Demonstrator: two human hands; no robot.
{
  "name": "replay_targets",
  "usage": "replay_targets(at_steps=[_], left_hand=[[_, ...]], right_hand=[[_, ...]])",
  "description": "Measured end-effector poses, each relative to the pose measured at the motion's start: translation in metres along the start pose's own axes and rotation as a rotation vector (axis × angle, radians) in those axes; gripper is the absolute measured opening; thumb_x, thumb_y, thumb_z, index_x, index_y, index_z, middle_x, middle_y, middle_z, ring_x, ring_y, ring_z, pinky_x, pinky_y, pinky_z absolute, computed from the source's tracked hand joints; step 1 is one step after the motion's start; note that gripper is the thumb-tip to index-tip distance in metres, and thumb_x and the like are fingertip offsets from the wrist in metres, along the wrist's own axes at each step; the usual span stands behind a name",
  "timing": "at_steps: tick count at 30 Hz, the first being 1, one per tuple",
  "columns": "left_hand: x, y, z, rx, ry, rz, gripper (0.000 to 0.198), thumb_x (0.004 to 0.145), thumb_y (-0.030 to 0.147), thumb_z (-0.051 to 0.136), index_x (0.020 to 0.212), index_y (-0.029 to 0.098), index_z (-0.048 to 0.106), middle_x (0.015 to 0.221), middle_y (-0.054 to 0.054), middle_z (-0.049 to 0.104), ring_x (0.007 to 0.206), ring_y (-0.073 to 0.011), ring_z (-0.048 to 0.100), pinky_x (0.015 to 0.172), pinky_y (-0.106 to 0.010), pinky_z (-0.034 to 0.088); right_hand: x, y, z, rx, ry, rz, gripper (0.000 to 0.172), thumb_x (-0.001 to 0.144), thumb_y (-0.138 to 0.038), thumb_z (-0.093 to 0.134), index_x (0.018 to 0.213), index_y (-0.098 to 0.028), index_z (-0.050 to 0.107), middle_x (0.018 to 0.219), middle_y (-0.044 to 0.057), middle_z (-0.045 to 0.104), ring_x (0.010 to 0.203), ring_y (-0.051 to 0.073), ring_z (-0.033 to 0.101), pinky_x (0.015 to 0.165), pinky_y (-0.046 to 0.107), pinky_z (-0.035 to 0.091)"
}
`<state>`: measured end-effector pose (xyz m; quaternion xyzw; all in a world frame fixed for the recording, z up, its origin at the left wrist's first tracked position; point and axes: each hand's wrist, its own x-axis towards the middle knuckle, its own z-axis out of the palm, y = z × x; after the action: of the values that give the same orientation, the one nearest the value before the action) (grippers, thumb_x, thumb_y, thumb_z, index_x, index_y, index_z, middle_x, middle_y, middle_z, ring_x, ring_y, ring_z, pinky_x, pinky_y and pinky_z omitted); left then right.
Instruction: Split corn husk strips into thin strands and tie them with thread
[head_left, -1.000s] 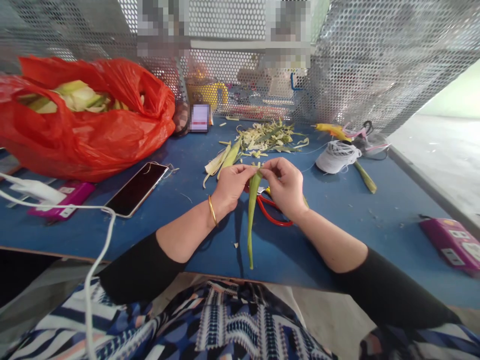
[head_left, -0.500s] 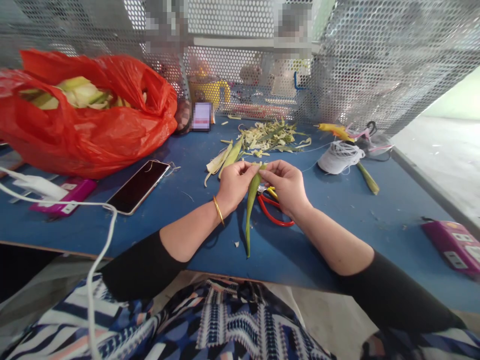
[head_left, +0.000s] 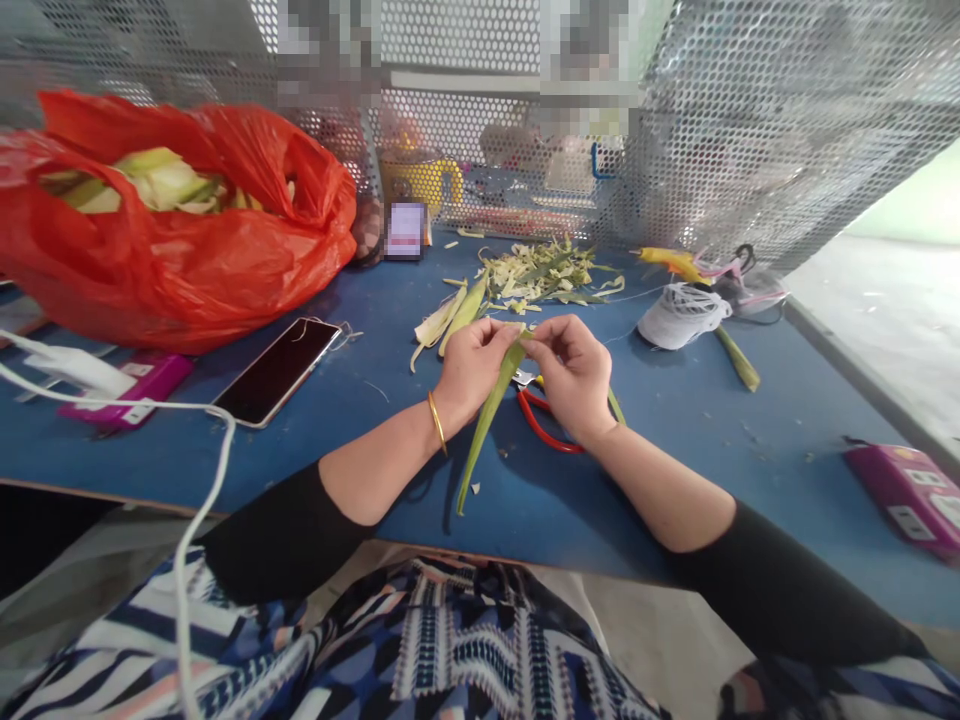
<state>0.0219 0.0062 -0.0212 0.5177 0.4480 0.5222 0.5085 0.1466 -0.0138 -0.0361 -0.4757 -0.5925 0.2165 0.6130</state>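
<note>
A long green leaf strip (head_left: 486, 420) hangs down from between my two hands over the blue table (head_left: 697, 440). My left hand (head_left: 472, 362), with a gold bangle at the wrist, pinches its upper end. My right hand (head_left: 574, 372) pinches the same end from the other side, fingers closed. Red-handled scissors (head_left: 546, 424) lie on the table just under my right hand. Behind my hands lie a pile of pale leaf trimmings (head_left: 540, 272) and two loose husk pieces (head_left: 448, 318).
A red plastic bag (head_left: 172, 250) full of leaves sits at the back left. A phone (head_left: 277, 370), a pink power strip (head_left: 139, 385) and a white cable (head_left: 187, 420) lie at the left. A white thread spool (head_left: 679, 315) and another pink strip (head_left: 904, 490) lie at the right. Perforated metal screen behind.
The leaf's lower tip has swung to the left and now hangs at a slant. Both hands have stayed pinched on its upper end, shifted slightly away from me.
</note>
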Motion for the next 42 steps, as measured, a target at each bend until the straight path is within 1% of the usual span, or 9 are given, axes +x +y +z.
replay_targets(at_steps=[5,7,16,21,25,35,37,40,42], left_hand=[[0.004,-0.007,-0.004,0.052,0.02,0.089,0.029,0.091,0.013,0.066,0.063,0.018,0.061,0.06,0.003,0.06,0.058,-0.011,0.052,0.063,-0.026,0.045],[0.006,-0.011,-0.004,0.075,0.019,0.127,0.028,0.09,0.013,0.066,0.063,0.019,0.062,0.062,0.003,0.063,0.061,-0.0117,0.055,0.066,-0.027,0.047],[0.007,-0.014,-0.005,0.125,0.051,0.163,0.025,0.09,0.019,0.068,0.065,0.02,0.065,0.065,0.001,0.068,0.063,-0.0133,0.058,0.067,-0.028,0.048],[0.005,-0.01,-0.006,0.179,0.056,0.218,0.024,0.089,0.018,0.068,0.066,0.02,0.065,0.067,0.001,0.069,0.067,-0.0144,0.061,0.068,-0.028,0.048],[0.005,-0.011,-0.006,0.231,0.06,0.256,0.024,0.089,0.017,0.069,0.065,0.02,0.064,0.068,0.001,0.069,0.067,-0.0146,0.061,0.069,-0.029,0.047],[0.007,-0.015,-0.005,0.207,0.06,0.232,0.021,0.088,0.016,0.068,0.068,0.02,0.066,0.07,0.001,0.07,0.069,-0.0147,0.063,0.071,-0.029,0.048],[0.007,-0.014,-0.005,0.198,0.053,0.235,0.022,0.088,0.016,0.068,0.067,0.02,0.066,0.069,0.001,0.07,0.067,-0.0145,0.062,0.07,-0.029,0.048],[0.006,-0.014,-0.004,0.19,0.04,0.232,0.025,0.088,0.015,0.068,0.063,0.02,0.064,0.066,0.002,0.068,0.066,-0.014,0.06,0.069,-0.029,0.048],[0.006,-0.014,-0.003,0.178,0.042,0.223,0.026,0.088,0.015,0.068,0.063,0.02,0.063,0.066,0.002,0.068,0.065,-0.0136,0.06,0.068,-0.028,0.047]], right_hand=[[0.001,-0.001,0.002,0.24,-0.153,0.299,0.028,0.07,-0.041,0.081,0.075,-0.022,0.061,0.065,-0.003,0.062,0.06,0.012,0.057,0.06,0.029,0.05],[0.0,-0.001,0.004,0.266,-0.167,0.353,0.034,0.067,-0.044,0.085,0.071,-0.022,0.059,0.063,-0.004,0.061,0.058,0.012,0.056,0.059,0.029,0.05],[-0.005,-0.004,0.003,0.055,-0.049,0.088,0.015,0.075,-0.03,0.072,0.07,-0.023,0.06,0.064,-0.005,0.06,0.061,0.011,0.052,0.063,0.029,0.045],[-0.002,-0.003,0.003,0.215,-0.12,0.24,0.02,0.072,-0.035,0.076,0.07,-0.022,0.062,0.064,-0.003,0.063,0.061,0.013,0.057,0.062,0.03,0.047],[0.0,-0.004,0.002,0.232,-0.144,0.3,0.029,0.069,-0.042,0.082,0.067,-0.022,0.061,0.063,-0.003,0.062,0.061,0.012,0.054,0.061,0.029,0.047],[-0.001,-0.003,0.003,0.352,-0.105,0.343,0.019,0.064,-0.034,0.084,0.075,-0.024,0.073,0.076,-0.001,0.068,0.072,0.015,0.058,0.071,0.032,0.052],[-0.002,-0.001,0.003,0.378,-0.112,0.354,0.02,0.065,-0.032,0.082,0.082,-0.025,0.075,0.078,-0.001,0.069,0.074,0.016,0.059,0.074,0.034,0.053],[-0.001,0.001,0.003,0.401,-0.132,0.353,0.034,0.067,-0.03,0.082,0.101,-0.028,0.076,0.071,-0.005,0.063,0.071,0.015,0.058,0.072,0.033,0.053],[0.0,0.001,0.002,0.405,-0.125,0.362,0.038,0.067,-0.03,0.083,0.103,-0.027,0.074,0.067,-0.007,0.059,0.065,0.013,0.055,0.068,0.031,0.051]])
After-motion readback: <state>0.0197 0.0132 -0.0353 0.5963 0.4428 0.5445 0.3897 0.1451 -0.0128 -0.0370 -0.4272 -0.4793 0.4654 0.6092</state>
